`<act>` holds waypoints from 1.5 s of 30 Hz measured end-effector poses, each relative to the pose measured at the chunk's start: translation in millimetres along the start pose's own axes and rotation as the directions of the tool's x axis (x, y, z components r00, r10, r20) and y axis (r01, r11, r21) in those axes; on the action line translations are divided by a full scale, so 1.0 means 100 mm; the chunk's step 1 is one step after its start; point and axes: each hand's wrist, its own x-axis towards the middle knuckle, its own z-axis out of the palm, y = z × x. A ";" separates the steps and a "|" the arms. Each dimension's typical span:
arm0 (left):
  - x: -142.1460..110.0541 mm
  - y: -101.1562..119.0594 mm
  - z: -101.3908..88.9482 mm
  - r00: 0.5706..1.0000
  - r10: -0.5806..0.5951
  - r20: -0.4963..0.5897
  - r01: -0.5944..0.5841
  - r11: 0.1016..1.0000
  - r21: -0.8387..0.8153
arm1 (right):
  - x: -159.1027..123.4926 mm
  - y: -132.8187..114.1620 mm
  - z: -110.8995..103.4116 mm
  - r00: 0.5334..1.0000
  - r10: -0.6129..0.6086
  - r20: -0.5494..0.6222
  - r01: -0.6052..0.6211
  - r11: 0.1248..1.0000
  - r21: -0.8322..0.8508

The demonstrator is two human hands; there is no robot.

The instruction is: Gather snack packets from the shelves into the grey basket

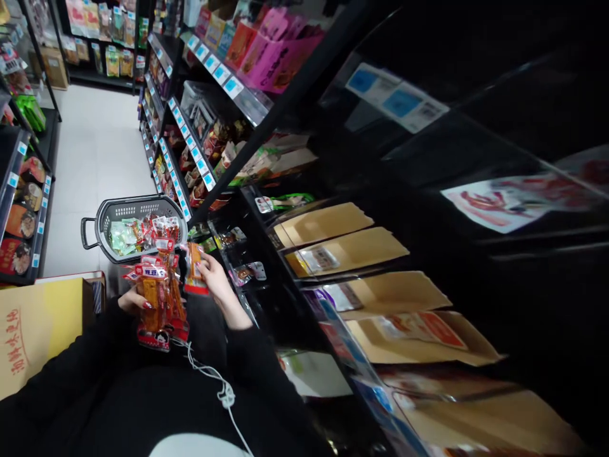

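Narrow shop aisle, packs in both hands

Dark shelves (266, 105) hem in a pale tiled floor (90, 146), and the person stands facing along the aisle. Nearest, a knotted white cord (227, 397) hangs over the black clothing, below the fingers.

The left hand (134, 301) is closed around a bundle of snack packs (159, 289), its fingers curled in from the bundle's left side; so many slippery wrappers probably need that wide hold. Just right of the bundle, the right hand (216, 280) pinches a single pack (195, 270) between thumb and fingers at its right edge, leaving most of its front uncovered. Both lots are held up before the body, perhaps so the person can see them.

Left of the left fingers is a yellow box (42, 330). To the right of the right fingers, brown cardboard boxes (354, 251) stand in a row, seemingly to keep different goods apart.

Just beyond the fingers sits a grey basket (126, 211) with pale green packs (122, 236) and red ones inside, likely set there for easy reach. Whether the bundle touches its rim cannot be told. Farthest from the fingers, hanging bags (114, 60) fill a back rack.
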 end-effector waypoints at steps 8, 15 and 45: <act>0.04 -0.06 0.06 0.999 0.044 -0.024 -0.044 0.999 0.002 | 0.80 -0.46 0.47 0.989 -0.096 0.114 0.112 0.984 -0.141; 0.06 -0.04 0.17 0.996 0.083 -0.031 -0.084 0.996 -0.032 | -0.26 -0.26 0.15 0.911 -0.279 0.305 0.268 0.960 0.078; 0.02 0.04 0.22 0.997 0.032 0.066 -0.020 0.986 -0.168 | -0.45 -0.29 -0.17 0.937 -0.196 -0.288 0.282 0.912 0.299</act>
